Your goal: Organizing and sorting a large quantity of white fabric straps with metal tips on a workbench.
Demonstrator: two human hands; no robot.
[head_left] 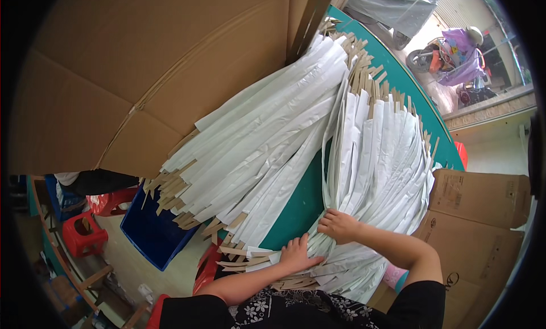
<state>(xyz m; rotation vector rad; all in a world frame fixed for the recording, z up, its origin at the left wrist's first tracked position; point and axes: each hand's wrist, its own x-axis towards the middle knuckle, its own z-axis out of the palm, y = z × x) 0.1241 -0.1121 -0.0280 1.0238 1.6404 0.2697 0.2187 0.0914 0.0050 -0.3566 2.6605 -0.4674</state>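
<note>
Two large bundles of long white strips with tan, card-like ends lie fanned out on a green tabletop (301, 207). The right bundle (378, 152) runs down toward my body, and the left bundle (267, 130) lies slanted beside it. My right hand (338, 225) is closed, fingers curled round a few white strips at the near left edge of the right bundle. Just below and left of it, my left hand (296, 255) rests on the strips' near ends, fingers stretched out and thumb apart. The fingertips of my right hand are partly hidden.
Tall cardboard (170, 61) stands along the left side, and an opened cardboard box (478, 226) is at the right. A blue bin (153, 229) and red stools (84, 235) stand on the floor at left. A covered motorbike (452, 56) is outside, far right.
</note>
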